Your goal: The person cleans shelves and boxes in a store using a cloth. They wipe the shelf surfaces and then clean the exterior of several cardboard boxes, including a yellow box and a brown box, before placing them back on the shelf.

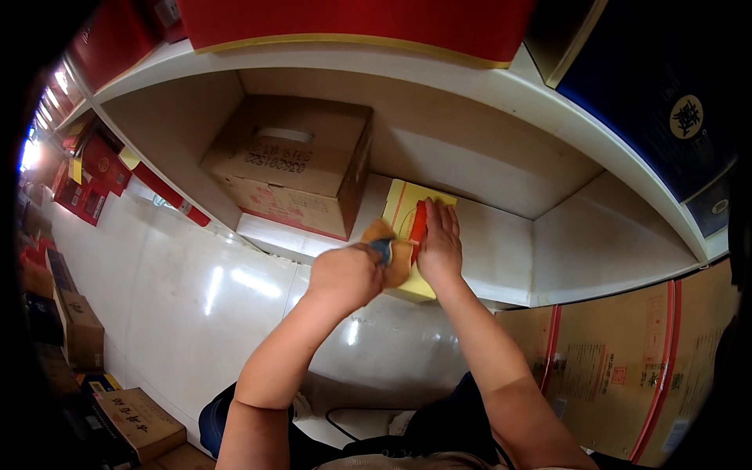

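A yellow box [401,202] with a red patch on its top lies on the lower white shelf. My left hand [345,276] is closed round a bunched tan-and-blue cloth [399,265], which rests against the box's near left part. Motion slightly blurs the cloth. Along the right side of the box's top lies my right hand [440,249], fingers stretched out and pressed flat beside the red patch. To the left of the yellow box stands a brown cardboard carton [309,157] with a handle slot.
Large red boxes [352,27] fill the shelf above. A dark blue box [634,102] stands at the upper right. Strapped brown cartons [611,360] sit at lower right. More boxes [137,423] line the left side of the glossy pale floor [188,305].
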{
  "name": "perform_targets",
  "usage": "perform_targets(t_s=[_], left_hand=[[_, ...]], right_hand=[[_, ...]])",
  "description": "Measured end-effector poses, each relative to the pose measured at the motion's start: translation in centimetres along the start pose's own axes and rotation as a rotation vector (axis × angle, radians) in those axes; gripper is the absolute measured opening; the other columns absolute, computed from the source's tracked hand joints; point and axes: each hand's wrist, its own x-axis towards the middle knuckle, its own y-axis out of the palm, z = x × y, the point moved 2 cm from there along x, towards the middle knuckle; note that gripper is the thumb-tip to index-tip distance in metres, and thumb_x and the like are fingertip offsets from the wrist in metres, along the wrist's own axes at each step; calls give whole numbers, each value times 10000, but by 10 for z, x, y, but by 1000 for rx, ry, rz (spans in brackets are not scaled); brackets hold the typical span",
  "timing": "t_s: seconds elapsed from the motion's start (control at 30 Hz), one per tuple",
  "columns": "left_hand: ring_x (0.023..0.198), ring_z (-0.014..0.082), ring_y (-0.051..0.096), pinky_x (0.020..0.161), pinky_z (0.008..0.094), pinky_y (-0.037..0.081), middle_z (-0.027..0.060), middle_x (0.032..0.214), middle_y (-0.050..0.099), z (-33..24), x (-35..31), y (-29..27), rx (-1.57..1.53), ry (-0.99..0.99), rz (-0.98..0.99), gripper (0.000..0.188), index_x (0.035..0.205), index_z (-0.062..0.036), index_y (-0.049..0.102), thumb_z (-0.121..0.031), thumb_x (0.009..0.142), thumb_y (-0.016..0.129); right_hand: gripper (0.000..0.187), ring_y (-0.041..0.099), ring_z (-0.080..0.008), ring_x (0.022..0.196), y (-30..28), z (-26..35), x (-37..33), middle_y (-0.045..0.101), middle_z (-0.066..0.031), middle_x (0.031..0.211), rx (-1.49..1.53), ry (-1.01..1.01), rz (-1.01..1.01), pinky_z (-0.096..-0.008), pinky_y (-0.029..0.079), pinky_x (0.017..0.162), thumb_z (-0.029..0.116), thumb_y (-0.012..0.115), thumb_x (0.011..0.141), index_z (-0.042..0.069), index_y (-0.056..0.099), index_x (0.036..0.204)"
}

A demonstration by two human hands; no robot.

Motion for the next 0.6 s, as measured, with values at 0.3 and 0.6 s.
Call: perform_targets(t_s=[0.3, 0.6], left_hand=[[852, 339, 597, 714, 394, 497, 122, 1242, 460, 1, 101, 40, -37, 184, -529, 348, 1124, -127, 571, -295, 830, 494], [823, 305, 608, 691, 390, 500, 114, 998, 594, -3, 162, 27, -40, 15, -291, 386, 1036, -132, 600, -442, 841, 478]], right_hand=[[533, 259, -344, 1283, 7, 4, 1, 362, -158, 1343, -13, -39, 12, -382, 284, 1033, 34, 446, 764, 24, 369, 1292], [558, 251, -350, 1283, -2, 14, 4, 336, -172, 1356, -4, -18, 54, -379, 245, 1053, 34, 423, 791, 33, 295, 1334]])
